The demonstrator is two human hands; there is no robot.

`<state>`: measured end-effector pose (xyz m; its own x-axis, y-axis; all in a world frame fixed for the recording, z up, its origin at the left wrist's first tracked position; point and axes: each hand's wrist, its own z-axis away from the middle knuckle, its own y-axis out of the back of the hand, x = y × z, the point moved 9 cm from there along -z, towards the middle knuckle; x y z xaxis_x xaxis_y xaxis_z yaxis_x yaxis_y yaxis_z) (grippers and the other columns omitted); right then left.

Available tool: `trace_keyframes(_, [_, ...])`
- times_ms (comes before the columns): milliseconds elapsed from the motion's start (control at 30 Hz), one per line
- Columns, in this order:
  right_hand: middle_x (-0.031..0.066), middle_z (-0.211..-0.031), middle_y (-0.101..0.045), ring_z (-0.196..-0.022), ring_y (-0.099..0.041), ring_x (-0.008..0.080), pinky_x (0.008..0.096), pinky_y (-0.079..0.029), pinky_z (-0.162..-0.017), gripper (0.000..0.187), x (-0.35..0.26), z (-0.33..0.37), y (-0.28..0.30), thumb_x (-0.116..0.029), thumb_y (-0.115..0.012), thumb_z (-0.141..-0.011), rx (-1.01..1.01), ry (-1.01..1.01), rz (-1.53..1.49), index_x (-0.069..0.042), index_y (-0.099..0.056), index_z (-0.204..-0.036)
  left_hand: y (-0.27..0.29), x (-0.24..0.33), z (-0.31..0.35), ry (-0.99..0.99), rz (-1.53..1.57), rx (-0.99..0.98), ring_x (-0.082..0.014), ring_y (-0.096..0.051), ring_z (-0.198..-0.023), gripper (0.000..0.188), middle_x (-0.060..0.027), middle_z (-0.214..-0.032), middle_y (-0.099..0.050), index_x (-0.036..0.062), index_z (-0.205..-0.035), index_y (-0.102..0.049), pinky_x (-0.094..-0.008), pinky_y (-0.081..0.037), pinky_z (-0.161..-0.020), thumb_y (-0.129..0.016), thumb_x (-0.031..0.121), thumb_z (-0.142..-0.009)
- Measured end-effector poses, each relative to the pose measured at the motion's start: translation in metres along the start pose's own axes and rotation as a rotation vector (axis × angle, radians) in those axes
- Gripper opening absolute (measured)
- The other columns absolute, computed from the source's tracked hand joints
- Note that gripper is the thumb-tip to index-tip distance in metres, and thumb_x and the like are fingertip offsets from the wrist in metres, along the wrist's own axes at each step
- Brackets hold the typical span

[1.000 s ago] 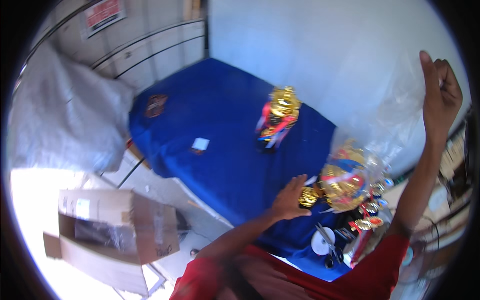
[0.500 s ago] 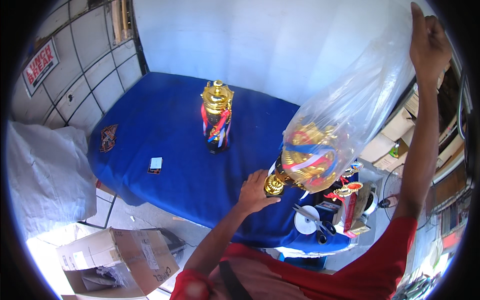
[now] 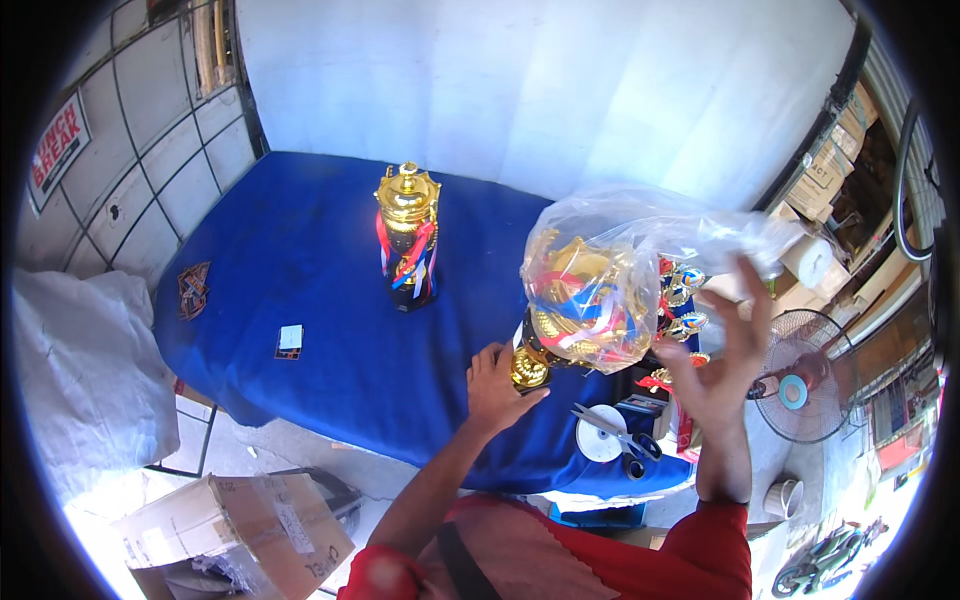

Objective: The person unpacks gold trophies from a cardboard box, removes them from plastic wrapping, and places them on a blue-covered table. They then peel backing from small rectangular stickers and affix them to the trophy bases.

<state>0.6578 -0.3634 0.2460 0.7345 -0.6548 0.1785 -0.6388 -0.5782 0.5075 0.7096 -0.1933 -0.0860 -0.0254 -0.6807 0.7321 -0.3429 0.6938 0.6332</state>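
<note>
My left hand (image 3: 492, 392) is closed around the black and gold base of a trophy (image 3: 530, 368), which leans to the right. A clear plastic bag (image 3: 625, 215) covers the trophy's gold upper part and its red, white and blue ribbons; the bag's loose end trails off to the right. Beside the bag, my right hand (image 3: 722, 365) is open with fingers spread, holding nothing. Another gold and black trophy (image 3: 408, 235) with ribbons stands upright, unwrapped, farther left on the blue-covered table (image 3: 330, 250).
Black-handled scissors (image 3: 635, 445) lie across a white round spool (image 3: 597, 435) near the table's front edge. Small medal-like awards (image 3: 688, 325) stand at the right end. A fan (image 3: 805, 375) is beyond them. An open cardboard box (image 3: 235, 530) sits lower left.
My right hand has let go of the bag's raised end and come down beside the trophy. The bag has sunk over the trophy. My left hand keeps its hold on the base.
</note>
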Motion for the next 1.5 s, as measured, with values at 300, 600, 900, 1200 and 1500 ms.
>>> trace_keyframes(300, [0.0105,-0.069,-0.054,-0.068,-0.053,0.0313,0.0430,-0.037,-0.069,0.022,0.019,0.011,-0.054,-0.008,-0.070,-0.088,-0.350,-0.075,-0.352,-0.004,-0.055,-0.073,0.006,0.002,-0.001,-0.064,0.016,0.046,-0.0357,-0.048,-0.122,0.084,-0.0171,-0.131,-0.051,0.0037,-0.130,-0.058,-0.0480,-0.040,-0.105,-0.091,0.045,-0.064])
trace_keyframes(600, [0.0119,-0.070,-0.053,-0.070,-0.053,0.0321,0.0430,-0.035,-0.067,0.018,0.039,0.008,-0.056,-0.008,-0.065,-0.090,-0.270,-0.100,-0.260,-0.003,-0.054,-0.077,0.009,0.008,-0.002,-0.177,0.018,0.123,-0.0353,-0.051,-0.115,0.078,-0.0164,-0.123,-0.054,0.0031,-0.124,-0.060,-0.0482,-0.043,-0.096,-0.092,0.040,-0.064])
trace_keyframes(900, [0.0154,-0.091,-0.061,-0.085,-0.062,0.0293,0.0386,-0.047,-0.077,0.028,0.033,-0.024,-0.025,-0.016,-0.076,-0.080,-0.019,-0.086,-0.431,0.001,-0.061,-0.097,0.030,0.029,-0.014,-0.203,0.145,0.167,-0.0365,-0.052,-0.122,0.089,-0.0179,-0.131,-0.055,0.0026,-0.134,-0.057,-0.0527,-0.034,-0.110,-0.091,0.044,-0.063])
trace_keyframes(1200, [0.0180,-0.092,-0.069,-0.089,-0.066,0.0362,0.0434,-0.049,-0.076,0.038,-0.004,-0.095,-0.174,-0.037,-0.073,-0.085,-0.925,0.111,-0.282,-0.001,-0.070,-0.097,-0.002,0.048,-0.025,-0.143,-0.025,0.221,-0.0313,-0.060,-0.094,0.034,-0.0098,-0.095,-0.065,0.0040,-0.099,-0.064,-0.0468,-0.044,-0.086,-0.076,0.029,-0.079])
trace_keyframes(1500, [0.0171,-0.082,-0.063,-0.077,-0.063,0.0377,0.0443,-0.048,-0.069,0.012,-0.006,-0.074,-0.139,-0.011,-0.066,-0.091,-0.754,0.078,-0.460,0.001,-0.065,-0.088,0.020,0.058,-0.011,-0.109,0.119,0.201,-0.0350,-0.060,-0.112,0.059,-0.0166,-0.118,-0.061,-0.0029,-0.126,-0.056,-0.0464,-0.045,-0.098,-0.078,0.025,-0.079])
